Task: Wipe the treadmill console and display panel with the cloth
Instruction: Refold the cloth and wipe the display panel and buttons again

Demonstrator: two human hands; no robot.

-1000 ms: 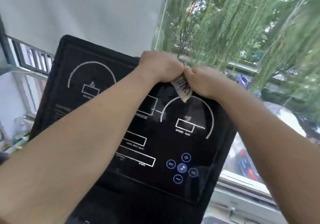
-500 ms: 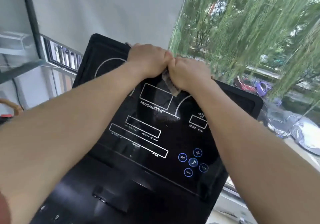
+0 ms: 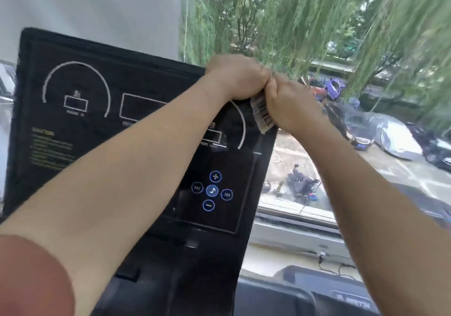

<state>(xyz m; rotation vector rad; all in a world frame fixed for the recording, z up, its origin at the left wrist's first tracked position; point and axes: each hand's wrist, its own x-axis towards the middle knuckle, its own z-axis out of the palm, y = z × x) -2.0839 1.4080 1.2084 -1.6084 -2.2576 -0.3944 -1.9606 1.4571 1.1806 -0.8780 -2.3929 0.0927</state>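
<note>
The black treadmill display panel point(image 3: 102, 130) fills the left and middle, with white arcs, boxes and blue round buttons point(image 3: 211, 190). My left hand point(image 3: 238, 76) and my right hand point(image 3: 291, 107) are both fisted side by side at the panel's upper right corner. Between them they grip a small pale striped cloth point(image 3: 262, 115), whose lower end hangs out under my right hand against the panel's right edge. Most of the cloth is hidden inside the fists.
A large window point(image 3: 341, 144) lies right of the panel, with trees, parked cars and a person on a scooter outside. The window sill point(image 3: 295, 227) runs below it. The dark console base point(image 3: 185, 274) sits under the panel. A white wall is behind.
Both hands with the cloth have slid from the panel's upper middle to its upper right corner. The view has swung, so the panel's left side now shows.
</note>
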